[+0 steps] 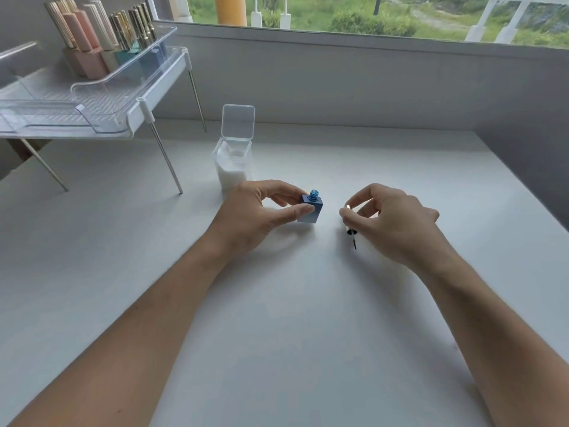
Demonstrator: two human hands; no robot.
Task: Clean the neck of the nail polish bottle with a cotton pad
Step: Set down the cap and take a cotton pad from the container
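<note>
Left hand (255, 211) grips bottle (311, 210); right hand (397, 223), apart, pinches brush (353, 235).

Bright, diffuse daylight from the window (385, 16) at the far side. White table (292, 318) evenly lit. Soft, faint shadows beneath the left hand (255, 217) and right hand (397, 223), falling toward the near side. Weak reflections on the clear rack (101, 97), far left. Wide-angle bending at edges; whole frame slightly soft.

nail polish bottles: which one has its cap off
The dark blue bottle in the left hand: its threaded neck is bare. The shelf bottles all wear tall caps.
</note>
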